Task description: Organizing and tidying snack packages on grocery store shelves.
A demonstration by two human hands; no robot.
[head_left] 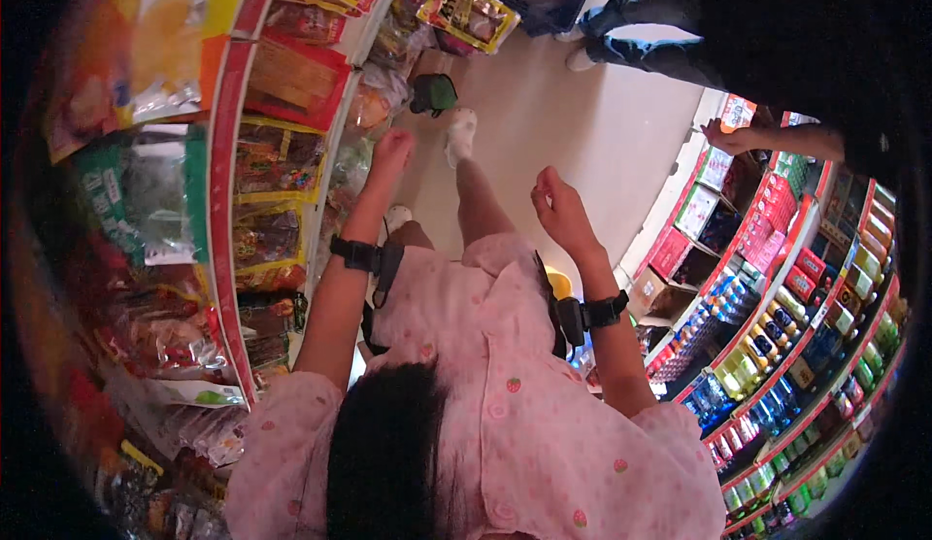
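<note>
My left hand is held out in front of me beside the left-hand shelves, fingers curled in, with nothing seen in it. Closest to it are clear-wrapped goods on the low shelf. Over the aisle, my right hand hangs with its fingers bent into a loose fist, and no object shows there either. Neither hand touches a shelf. Each forearm wears a black strap, the left one and the right one. One white shoe of mine is stepping forward on the floor.
Bagged snacks fill the shelves at left; bottles and boxes line those at right. A person in dark clothes and jeans stands far right, a hand near the shelf. A dark green item and a blue bin border the pale floor.
</note>
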